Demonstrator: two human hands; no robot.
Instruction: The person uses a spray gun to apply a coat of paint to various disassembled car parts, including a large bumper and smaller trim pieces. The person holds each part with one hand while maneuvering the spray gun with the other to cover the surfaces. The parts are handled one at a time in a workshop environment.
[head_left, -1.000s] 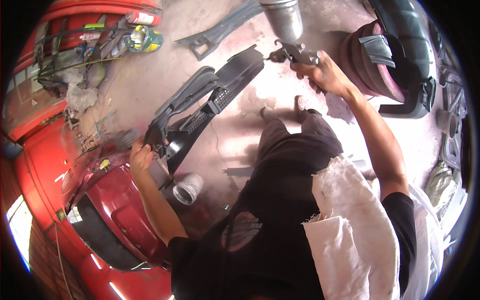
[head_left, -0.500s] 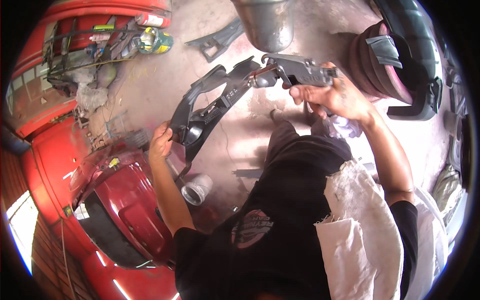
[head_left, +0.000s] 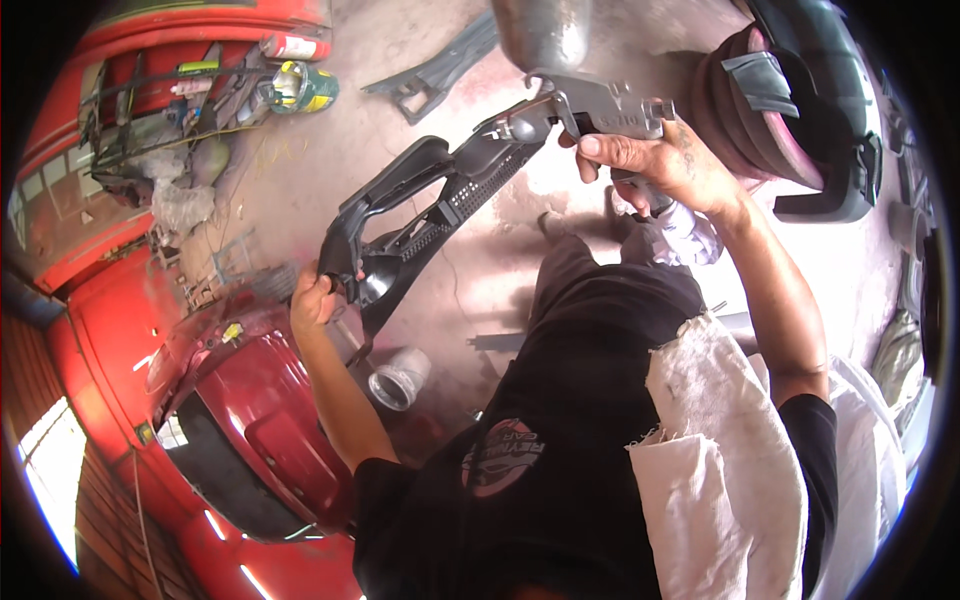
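My left hand [head_left: 312,300] is closed on the near left end of a long black plastic car trim panel [head_left: 415,165], which has a big opening and a strip of small holes. The panel is held up off the floor, slanting away to the right. In my right hand [head_left: 665,165] is a grey metal spray gun [head_left: 615,108], its handle gripped in my fingers. A silver metal cup [head_left: 545,35] rises by the gun's front, cut off by the top edge. The gun's nose overlaps the panel's far end in view; whether they touch I cannot tell. Whitish crumpled material [head_left: 688,238] hangs below that hand.
Another dark trim panel [head_left: 440,75] lies on the concrete floor ahead. A black bumper [head_left: 855,150] stands right, beside reddish round stacked forms [head_left: 750,130]. At left are a red tailgate [head_left: 275,420], a white bucket [head_left: 400,380] and a cluttered rack with a green can [head_left: 305,88].
The spray gun and my right hand have shifted slightly away and to the right. My left hand has moved a little left with its end of the panel.
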